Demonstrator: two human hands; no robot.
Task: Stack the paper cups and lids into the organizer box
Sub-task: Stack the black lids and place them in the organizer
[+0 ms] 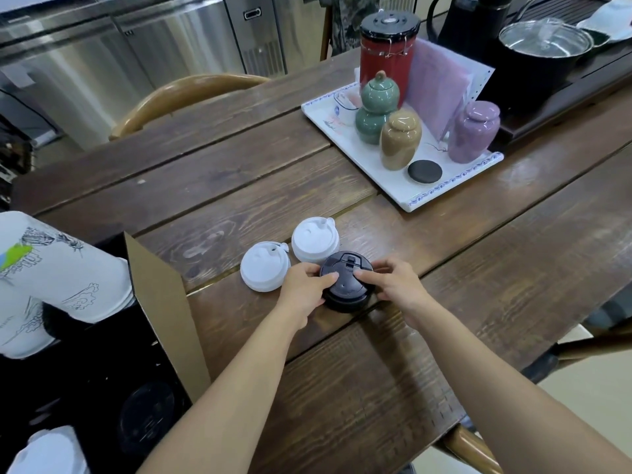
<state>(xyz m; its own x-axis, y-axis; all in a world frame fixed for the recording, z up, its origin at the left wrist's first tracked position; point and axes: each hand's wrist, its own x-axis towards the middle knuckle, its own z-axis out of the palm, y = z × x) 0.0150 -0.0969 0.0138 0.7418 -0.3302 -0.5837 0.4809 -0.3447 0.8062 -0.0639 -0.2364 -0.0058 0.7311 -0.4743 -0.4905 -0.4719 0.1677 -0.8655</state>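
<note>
A stack of black lids sits on the wooden table near its front. My left hand grips the stack's left side and my right hand grips its right side, thumbs on top. Two stacks of white lids stand just left and behind: one by my left hand, the other beyond the black stack. The cardboard organizer box stands open at the left edge. In it lie white printed paper cups and black lids.
A white tray at the back right holds green, tan and purple ceramic jars, a red canister and a black disc. A black pot with a glass lid stands behind it. A wooden chair back curves beyond the table's far edge.
</note>
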